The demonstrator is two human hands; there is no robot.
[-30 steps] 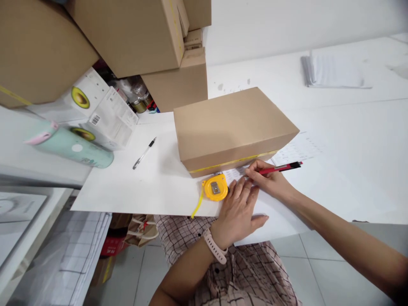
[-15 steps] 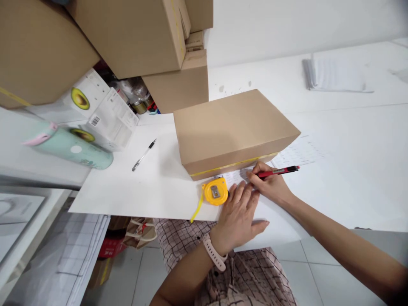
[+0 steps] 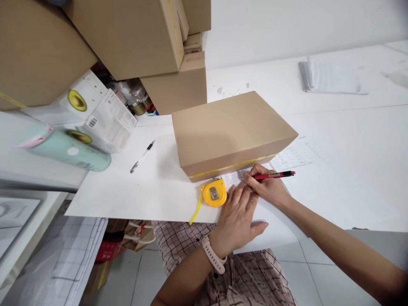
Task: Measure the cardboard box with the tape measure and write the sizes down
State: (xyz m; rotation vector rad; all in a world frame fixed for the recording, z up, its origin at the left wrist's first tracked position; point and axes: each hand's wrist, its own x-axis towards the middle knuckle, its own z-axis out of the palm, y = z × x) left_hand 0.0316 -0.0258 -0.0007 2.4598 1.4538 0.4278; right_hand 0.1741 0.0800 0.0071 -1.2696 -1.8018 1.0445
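Observation:
My right hand (image 3: 269,185) grips a red pen (image 3: 276,174) with a black end, its tip down by a printed sheet of paper (image 3: 234,177); the tip itself is hidden by my fingers. Flat on the same paper lies my left hand (image 3: 237,214), fingers stretched out and the thumb apart, with a pale pink band on the wrist. Just left of its fingertips is a yellow tape measure (image 3: 214,193), a short end of its yellow tape sticking out. Directly beyond both hands sits a closed cardboard box (image 3: 232,127) with yellow tape along its near side, covering part of the paper.
A clear pen with a black grip (image 3: 142,156) lies to the left. Further left are a mint green bottle (image 3: 75,148) and white boxes with avocado pictures (image 3: 105,114). Large cartons (image 3: 124,38) are stacked behind. A stack of papers (image 3: 333,76) lies at the back right.
The view has shifted slightly. The red pen's back end sits a little lower as my right hand moves slightly; my left hand stays flat on the paper.

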